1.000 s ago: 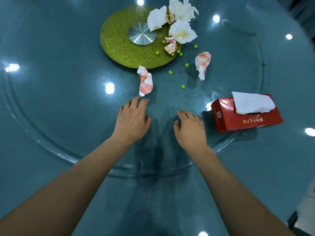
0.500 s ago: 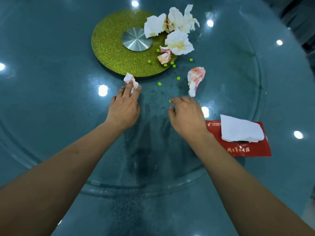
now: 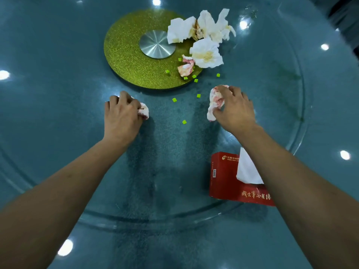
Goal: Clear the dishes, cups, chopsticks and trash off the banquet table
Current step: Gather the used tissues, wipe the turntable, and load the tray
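My left hand [image 3: 122,113] grips a crumpled red-stained tissue [image 3: 144,112] on the glass turntable, its fingers curled over it. To the right, my right hand [image 3: 236,108] grips a second red-stained tissue [image 3: 214,102], most of which shows at the hand's left. Farther off lie a small stained wad [image 3: 186,67] and three larger white crumpled tissues [image 3: 206,55] on and beside the gold disc [image 3: 126,53]. Small green cubes [image 3: 184,122] are scattered between my hands and the disc.
A red tissue box [image 3: 225,177] with a white sheet sticking out stands under my right forearm, near the turntable's rim [image 3: 155,218]. The blue glass table [image 3: 48,239] reflects ceiling lights. A metal hub [image 3: 157,44] sits in the disc's middle.
Both hands have reached farther out. The left hand has closed round the tissue it was touching, and the right hand has moved right onto the second stained tissue and gripped it.
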{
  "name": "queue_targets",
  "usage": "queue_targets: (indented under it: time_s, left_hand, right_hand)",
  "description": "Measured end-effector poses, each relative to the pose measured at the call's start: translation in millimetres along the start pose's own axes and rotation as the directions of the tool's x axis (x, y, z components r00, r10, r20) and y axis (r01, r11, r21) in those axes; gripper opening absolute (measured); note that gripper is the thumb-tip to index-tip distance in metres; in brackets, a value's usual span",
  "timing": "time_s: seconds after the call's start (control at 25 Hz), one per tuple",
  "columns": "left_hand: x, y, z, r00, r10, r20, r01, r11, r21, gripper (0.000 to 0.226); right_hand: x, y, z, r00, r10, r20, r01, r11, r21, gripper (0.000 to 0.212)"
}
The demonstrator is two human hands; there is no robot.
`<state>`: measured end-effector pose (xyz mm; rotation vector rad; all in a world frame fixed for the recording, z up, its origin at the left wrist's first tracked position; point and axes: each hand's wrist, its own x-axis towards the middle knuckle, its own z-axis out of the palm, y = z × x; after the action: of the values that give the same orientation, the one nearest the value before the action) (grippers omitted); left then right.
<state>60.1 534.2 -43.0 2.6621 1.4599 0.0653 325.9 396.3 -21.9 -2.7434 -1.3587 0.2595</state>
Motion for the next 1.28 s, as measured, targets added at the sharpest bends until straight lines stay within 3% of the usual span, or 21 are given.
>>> queue_targets:
  time_s: [0.12, 0.28, 0.52, 0.76, 0.92, 1.28]
  left_hand:
    - [-5, 8, -8, 1.000, 0.019, -0.025, -0.020, 0.998, -0.055, 0.026]
    - [-14, 49, -20, 0.973, 0.209, -0.098, -0.220, 0.968, -0.123, 0.026]
    - [-38, 125, -2, 0.905, 0.425, 0.017, -0.419, 0.899, -0.127, 0.021]
    - [-40, 130, 15, 0.876, 0.457, 0.155, -0.426, 0.883, -0.197, 0.022]
    - [-41, 119, 13, 0.875, 0.459, 0.157, -0.433, 0.885, -0.173, 0.020]
    - [-51, 110, -3, 0.940, 0.320, 0.117, -0.305, 0.943, -0.133, 0.023]
  right_hand:
    - [4, 4, 7, 0.998, -0.012, 0.064, 0.013, 1.000, -0.016, 0.062]
    - [0, 1, 20, 0.997, -0.066, 0.030, 0.065, 0.997, 0.031, 0.038]
    - [-5, 3, 16, 0.991, -0.136, -0.016, 0.137, 0.990, 0.045, 0.018]
    - [-16, 23, 9, 0.995, -0.051, -0.088, 0.071, 0.970, 0.233, 0.025]
    - [-21, 31, 10, 0.992, -0.015, -0.127, 0.052, 0.956, 0.288, 0.032]
    - [-20, 28, 18, 0.994, 0.005, -0.105, 0.028, 0.951, 0.307, 0.019]
